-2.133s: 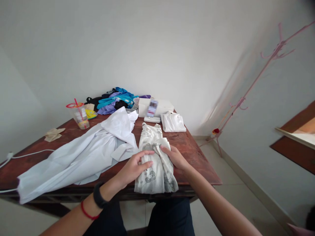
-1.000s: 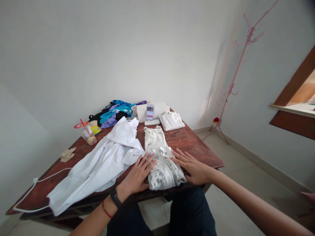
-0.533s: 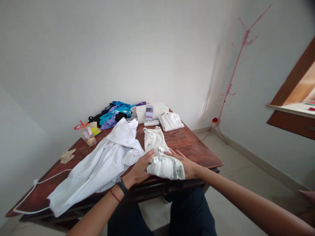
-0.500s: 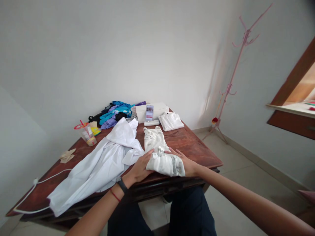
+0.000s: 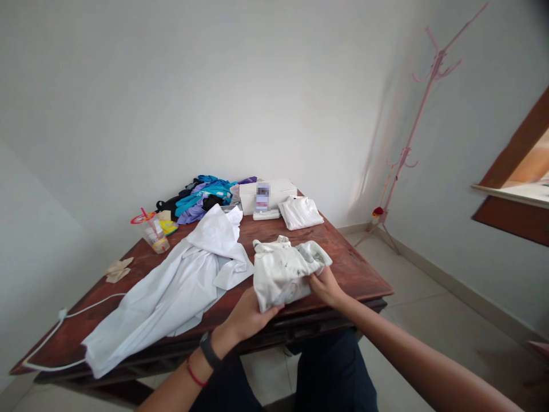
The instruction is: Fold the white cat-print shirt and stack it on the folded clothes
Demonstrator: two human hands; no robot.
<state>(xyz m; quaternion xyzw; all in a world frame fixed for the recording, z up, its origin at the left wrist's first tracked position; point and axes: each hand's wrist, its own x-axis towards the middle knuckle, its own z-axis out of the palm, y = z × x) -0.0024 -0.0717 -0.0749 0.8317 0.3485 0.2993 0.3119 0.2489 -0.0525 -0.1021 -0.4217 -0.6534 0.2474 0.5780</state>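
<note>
A white garment with grey printed patterns (image 5: 285, 266), folded into a compact bundle, is held up at the table's front edge. My left hand (image 5: 251, 315) grips its lower left corner, thumb on the near side and the other fingers partly hidden. On the opposite side, my right hand (image 5: 326, 287) has its fingers tucked beneath the cloth's right edge. Left of the bundle lies a plain white garment (image 5: 184, 280), loosely spread and creased. A neatly folded white garment (image 5: 301, 213) rests farther back on the right.
A plastic cup with a straw (image 5: 154, 233) stands at the left of the wooden table (image 5: 355, 263). Coloured clothes (image 5: 206, 197) are heaped at the back beside a white box (image 5: 281, 191) and a propped phone (image 5: 263, 197). A white cable (image 5: 47, 369) crosses the left corner.
My hands have lifted the near part of the patterned garment and folded it back over the far part. My right hand has gone from lying on top to under its edge.
</note>
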